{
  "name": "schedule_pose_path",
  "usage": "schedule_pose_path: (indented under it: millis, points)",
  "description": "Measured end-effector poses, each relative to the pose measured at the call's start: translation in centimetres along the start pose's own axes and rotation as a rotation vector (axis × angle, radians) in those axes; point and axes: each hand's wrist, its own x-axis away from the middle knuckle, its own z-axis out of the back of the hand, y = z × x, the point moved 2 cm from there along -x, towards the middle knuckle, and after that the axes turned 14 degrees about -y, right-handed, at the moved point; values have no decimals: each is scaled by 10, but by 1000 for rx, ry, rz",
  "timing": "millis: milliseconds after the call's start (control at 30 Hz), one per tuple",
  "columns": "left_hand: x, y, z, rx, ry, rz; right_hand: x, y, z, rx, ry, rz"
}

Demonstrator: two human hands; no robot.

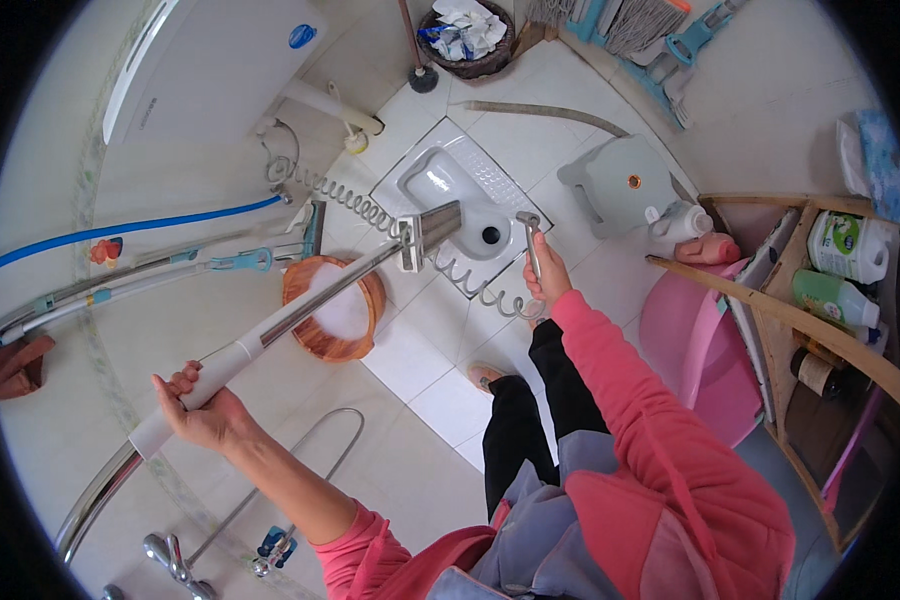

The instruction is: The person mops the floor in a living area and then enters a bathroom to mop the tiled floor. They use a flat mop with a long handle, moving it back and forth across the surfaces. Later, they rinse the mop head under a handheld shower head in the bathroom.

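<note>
My left hand (214, 420) is wrapped around the white grip (225, 371) of a long metal-handled mop. The pole slants up across the view to a flat squeeze mop head (439, 225), held over the edge of a white ceramic squat toilet (424, 176). In my right hand (549, 274) is a metal bidet sprayer (529, 225), its head near the toilet's right edge. A grey coiled hose (352, 201) runs behind the mop head toward the right hand; no water jet can be made out. Beneath the pole stands a wood-patterned basin (300, 334) of white suds.
A grey stool (607, 187) and pink basins (664, 322) stand to the right, beside a wooden shelf (776, 292) of bottles. At the back are a waste basket (480, 69) and a plunger (423, 78). Mops (637, 26) hang nearby. A blue hose (142, 226) crosses the left wall.
</note>
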Motion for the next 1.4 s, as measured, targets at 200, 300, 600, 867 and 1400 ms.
schedule_pose_path:
  millis: [200,300,600,867,1400]
  points:
    - [-6,2,-19,11,12,-46,7,-8,-15,-83,-87,47]
    - [-8,-11,-27,-10,23,-59,7,-16,-23,-70,-114,69]
    - [-18,-29,-36,-3,39,-47,7,-23,-29,-21,-105,58]
    - [-34,-28,-36,7,38,-39,1,-9,-21,-44,-71,126]
    - [-42,-68,-59,-44,18,-73,-5,-6,-21,-40,-7,137]
